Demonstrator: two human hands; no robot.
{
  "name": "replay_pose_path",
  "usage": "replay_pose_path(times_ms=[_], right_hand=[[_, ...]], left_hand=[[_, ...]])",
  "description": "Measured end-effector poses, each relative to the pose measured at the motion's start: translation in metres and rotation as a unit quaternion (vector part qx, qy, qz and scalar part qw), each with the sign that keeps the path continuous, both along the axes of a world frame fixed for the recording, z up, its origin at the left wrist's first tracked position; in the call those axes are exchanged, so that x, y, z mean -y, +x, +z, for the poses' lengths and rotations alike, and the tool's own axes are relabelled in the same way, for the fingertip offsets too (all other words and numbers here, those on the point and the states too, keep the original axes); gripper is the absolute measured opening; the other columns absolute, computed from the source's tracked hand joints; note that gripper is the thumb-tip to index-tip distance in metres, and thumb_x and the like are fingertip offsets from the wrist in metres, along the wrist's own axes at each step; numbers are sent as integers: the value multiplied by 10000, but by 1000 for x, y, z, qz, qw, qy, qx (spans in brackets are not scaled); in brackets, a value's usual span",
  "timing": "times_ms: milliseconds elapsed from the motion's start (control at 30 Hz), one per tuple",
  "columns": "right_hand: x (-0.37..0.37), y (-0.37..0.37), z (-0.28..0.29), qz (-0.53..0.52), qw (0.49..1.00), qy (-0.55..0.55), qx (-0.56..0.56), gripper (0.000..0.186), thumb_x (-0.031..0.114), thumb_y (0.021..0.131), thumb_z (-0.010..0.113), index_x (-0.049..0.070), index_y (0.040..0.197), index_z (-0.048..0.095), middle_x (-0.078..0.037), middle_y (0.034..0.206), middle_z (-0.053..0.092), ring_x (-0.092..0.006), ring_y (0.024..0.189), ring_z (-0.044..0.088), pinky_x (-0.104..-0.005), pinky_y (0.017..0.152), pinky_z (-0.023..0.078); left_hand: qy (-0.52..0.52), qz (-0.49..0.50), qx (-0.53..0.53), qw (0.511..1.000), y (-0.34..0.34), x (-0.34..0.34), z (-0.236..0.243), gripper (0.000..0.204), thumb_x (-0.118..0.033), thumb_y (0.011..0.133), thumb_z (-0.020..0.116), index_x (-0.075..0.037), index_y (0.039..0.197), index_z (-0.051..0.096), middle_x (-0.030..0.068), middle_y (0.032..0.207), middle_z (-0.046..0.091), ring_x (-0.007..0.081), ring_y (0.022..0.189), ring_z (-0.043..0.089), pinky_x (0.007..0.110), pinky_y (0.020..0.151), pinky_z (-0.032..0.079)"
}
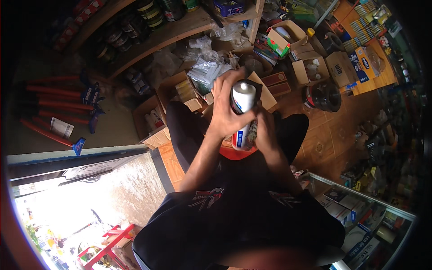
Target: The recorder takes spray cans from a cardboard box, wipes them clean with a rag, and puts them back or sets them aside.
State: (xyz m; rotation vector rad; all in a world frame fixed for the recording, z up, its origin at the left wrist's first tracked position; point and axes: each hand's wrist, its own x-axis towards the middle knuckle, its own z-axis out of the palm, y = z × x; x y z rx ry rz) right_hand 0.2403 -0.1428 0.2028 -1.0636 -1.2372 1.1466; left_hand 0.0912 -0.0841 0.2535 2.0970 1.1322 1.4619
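Note:
Between my two hands, above my lap, is a white sealant cartridge with blue and red print, its pale tip pointing up toward me. My left hand is wrapped round it, the thumb crossing its front. From the other side my right hand closes against the lower part of the cartridge; most of its fingers are hidden. A dark edge shows behind the cartridge, too shaded to name. Just beyond my hands lies a heap of clear plastic wrapping over open cardboard boxes.
An open carton with white tubes stands left of my knee. Long red-handled tools lie on the left surface. Wooden shelving holds cans. Right are a black coil and a small open box. A glass case stands near right.

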Motion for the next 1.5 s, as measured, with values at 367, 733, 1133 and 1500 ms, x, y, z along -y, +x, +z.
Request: replay_pose_path(times_ms=[367,733,1133,1500], right_hand=[[2,-19,37,-229,971,57,-45,478,381,1125,438,-47,1196,637,-98,1000,667,-154,915,605,-343,822,495],[-21,18,42,-3,908,293,300,324,145,984,647,-41,1247,669,-230,1362,621,-395,1245,620,-465,1061,479],[-10,-9,54,-40,896,230,378,367,179,1037,571,-44,1321,632,-253,1423,574,-431,1300,567,-505,1113,409],[2,-1,31,-118,970,117,178,287,146,1084,491,-78,1189,637,-170,952,682,-236,809,668,-373,739,519]], left_hand=[[-294,-37,247,923,29,27,-67,470,-257,910,795,-11,1249,584,67,1004,710,134,887,654,310,815,535],[-124,-53,-46,990,0,8,-35,256,-207,751,744,-105,979,690,167,840,723,407,796,709,480,701,586],[-111,0,-10,994,-15,-3,-21,458,-174,740,813,-43,1131,613,203,925,712,454,841,697,508,724,568],[-226,-66,90,968,-3,12,21,482,-76,699,826,-17,1097,560,145,910,725,250,836,746,360,745,581]])
